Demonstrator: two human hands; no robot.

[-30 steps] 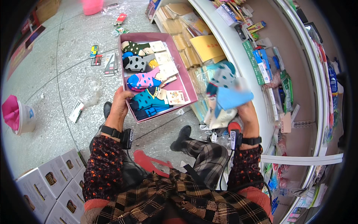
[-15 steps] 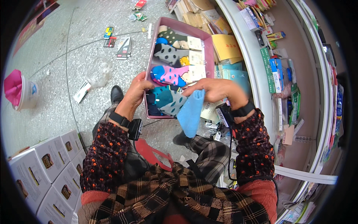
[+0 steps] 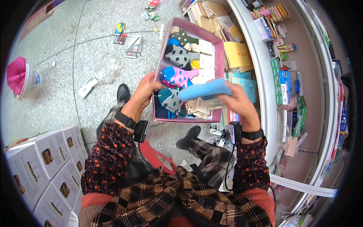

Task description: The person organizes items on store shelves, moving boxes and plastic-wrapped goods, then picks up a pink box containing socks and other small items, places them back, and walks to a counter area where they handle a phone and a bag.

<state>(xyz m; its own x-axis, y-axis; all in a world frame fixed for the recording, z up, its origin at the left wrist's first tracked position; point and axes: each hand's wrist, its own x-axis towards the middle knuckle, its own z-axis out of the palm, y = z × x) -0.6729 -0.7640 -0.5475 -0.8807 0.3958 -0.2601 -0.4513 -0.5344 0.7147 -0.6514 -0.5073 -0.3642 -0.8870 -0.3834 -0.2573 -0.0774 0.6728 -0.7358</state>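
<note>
A pink box (image 3: pixel 162 56) of patterned socks is gripped at its left wall by my left hand (image 3: pixel 145 90), with the thumb over the rim. Inside lie several pairs with paper labels: dark dotted socks (image 3: pixel 181 38), grey dotted socks (image 3: pixel 181 55), pink socks with blue dots (image 3: pixel 179 75) and teal-and-grey dotted socks (image 3: pixel 172 100). My right hand (image 3: pixel 240 100) pinches one end of a folded light blue cloth (image 3: pixel 204 89). The cloth is held above the box's lower right part and hides some of the labels there.
Envelopes and booklets (image 3: pixel 236 55) stand right of the box, beside a white shelf (image 3: pixel 257 49) packed with stationery. Small cartons (image 3: pixel 134 46) and a clear plastic bag (image 3: pixel 107 72) lie on the speckled floor. A white bucket (image 3: pixel 30 81) stands left, above stacked white boxes (image 3: pixel 47 155).
The blue cloth hung down over the box's near edge; now my right hand has lifted it and turned it level over the socks. My left hand still grips the box.
</note>
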